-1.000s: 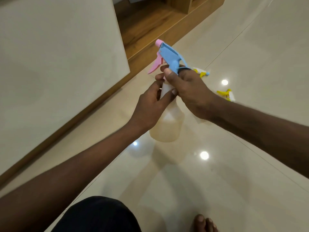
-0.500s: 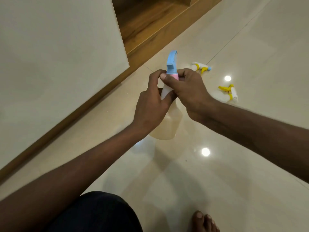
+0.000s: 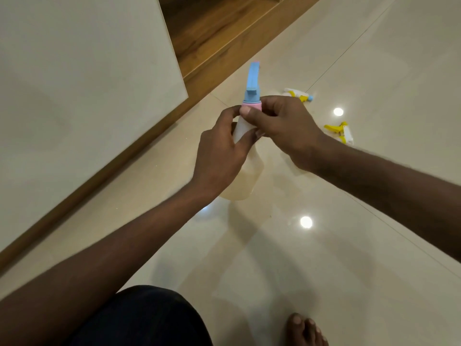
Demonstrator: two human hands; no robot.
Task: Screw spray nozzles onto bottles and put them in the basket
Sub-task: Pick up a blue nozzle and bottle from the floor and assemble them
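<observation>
Two hands are kept on one translucent white plastic bottle (image 3: 245, 176), held above the glossy tiled floor (image 3: 324, 270): its neck is gripped by the left hand (image 3: 219, 156). The pink collar (image 3: 252, 106) of the blue spray nozzle (image 3: 252, 82) is pinched by the right hand (image 3: 282, 126); screwing is judged underway, and further twists are called for.

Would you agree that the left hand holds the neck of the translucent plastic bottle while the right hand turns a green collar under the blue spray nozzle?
Not quite: the head view shows the collar is pink, not green. The rest stands: the left hand holds the neck of the translucent plastic bottle, and the right hand pinches the collar under the blue spray nozzle.
</observation>
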